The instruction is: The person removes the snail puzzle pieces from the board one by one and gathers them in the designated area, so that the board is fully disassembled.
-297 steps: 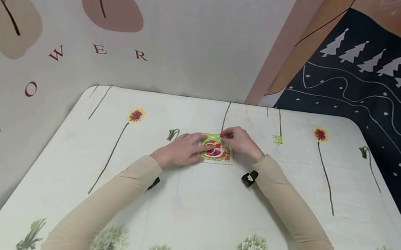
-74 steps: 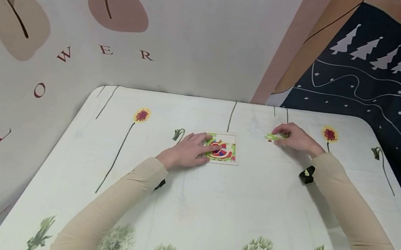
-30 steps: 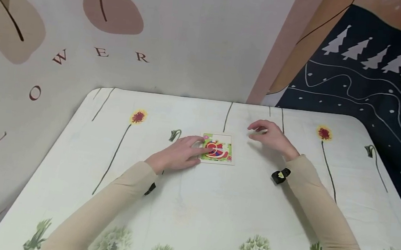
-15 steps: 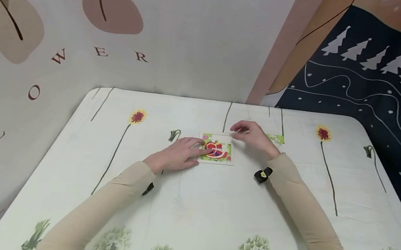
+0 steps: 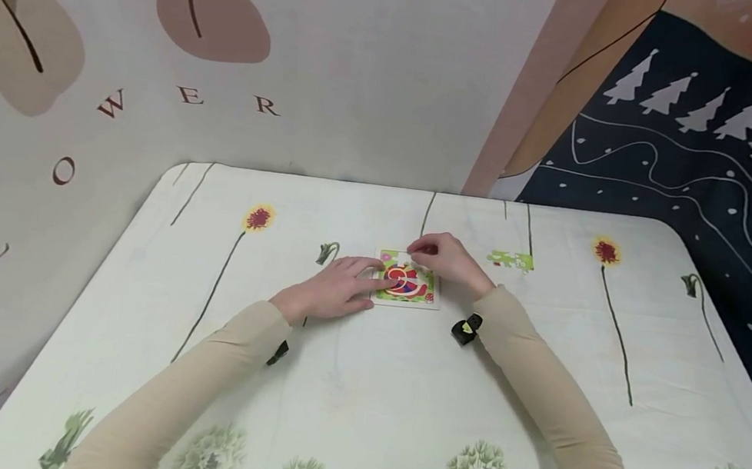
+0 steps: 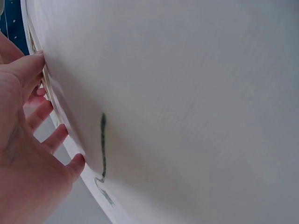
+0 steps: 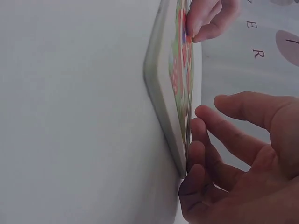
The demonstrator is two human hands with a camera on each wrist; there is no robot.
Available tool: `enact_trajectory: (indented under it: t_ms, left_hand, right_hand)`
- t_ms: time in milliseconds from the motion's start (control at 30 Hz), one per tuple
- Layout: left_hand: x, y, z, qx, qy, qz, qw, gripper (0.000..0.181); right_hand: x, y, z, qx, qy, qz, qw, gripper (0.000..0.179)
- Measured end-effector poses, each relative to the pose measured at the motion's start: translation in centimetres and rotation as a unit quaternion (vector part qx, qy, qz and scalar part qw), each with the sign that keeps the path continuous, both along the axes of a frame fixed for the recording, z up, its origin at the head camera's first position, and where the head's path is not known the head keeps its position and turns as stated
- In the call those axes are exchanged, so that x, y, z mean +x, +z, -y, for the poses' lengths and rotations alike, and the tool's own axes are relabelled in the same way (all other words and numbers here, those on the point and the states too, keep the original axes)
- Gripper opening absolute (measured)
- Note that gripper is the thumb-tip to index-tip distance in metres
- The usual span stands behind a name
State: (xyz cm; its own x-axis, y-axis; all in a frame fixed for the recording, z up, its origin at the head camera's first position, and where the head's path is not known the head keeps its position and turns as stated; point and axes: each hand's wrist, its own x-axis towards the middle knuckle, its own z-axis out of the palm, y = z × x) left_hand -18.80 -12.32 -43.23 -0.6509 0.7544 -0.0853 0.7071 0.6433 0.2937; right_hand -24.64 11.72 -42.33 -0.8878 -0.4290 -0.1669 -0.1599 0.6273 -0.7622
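Note:
A square jigsaw puzzle (image 5: 417, 292) with a red-and-blue snail-like picture on green lies on the table in the head view. My left hand (image 5: 328, 288) reaches over its left side, index finger laid on the picture. Spread fingers of that left hand (image 6: 28, 144) touch the board's edge in the left wrist view. My right hand (image 5: 451, 263) is at the top edge, fingers bent. Seen from the right wrist, this right hand (image 7: 261, 177) has its thumb and index slightly apart at the board (image 7: 161, 88), with nothing visible between them. Part of the top row is hidden behind it.
Loose green puzzle pieces (image 5: 516, 261) lie joined in a strip on the table, right of the puzzle. A white flower-printed cloth (image 5: 358, 387) covers the table. Printed hangings (image 5: 379, 80) rise directly behind its far edge.
My right hand put green pieces down at the right, then came back left to the puzzle's top edge. The loose strip is longer than before. My left hand has stayed on the puzzle.

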Motion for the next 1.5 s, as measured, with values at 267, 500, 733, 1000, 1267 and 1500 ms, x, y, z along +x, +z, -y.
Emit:
enact_trajectory:
  t_ms: [267,500,733,1000,1267,1500]
  left_hand:
    - [-0.1,-0.1,0.1,-0.006,0.004,0.000,1.0000,0.048]
    - [-0.1,0.0,0.1,-0.005,0.008,0.011,0.9999,0.048]
    - [-0.2,0.1,0.1,-0.005,0.004,0.015,0.9999,0.048]
    - [-0.3,-0.1,0.0,-0.004,0.003,0.018,0.9998,0.048]
    - [-0.3,-0.1,0.0,-0.003,0.002,0.014,0.9999,0.048]
    - [-0.3,-0.1,-0.1,-0.004,0.005,0.012,0.9999,0.048]
  right_hand:
    - [0.3,0.3,0.9,0.012,0.003,0.015,0.9998,0.026]
    - [0.6,0.3,1.4,0.016,0.003,0.033,0.9993,0.030]
    - [0.7,0.1,1.6,0.016,0.022,0.030,0.9992,0.034]
    - [0.9,0.2,1.4,-0.012,0.011,0.050,0.9986,0.034]
    - [0.8,0.0,1.3,-0.028,-0.001,0.049,0.9984,0.032]
    - [0.6,-0.1,1.2,-0.054,-0.011,0.054,0.9970,0.030]
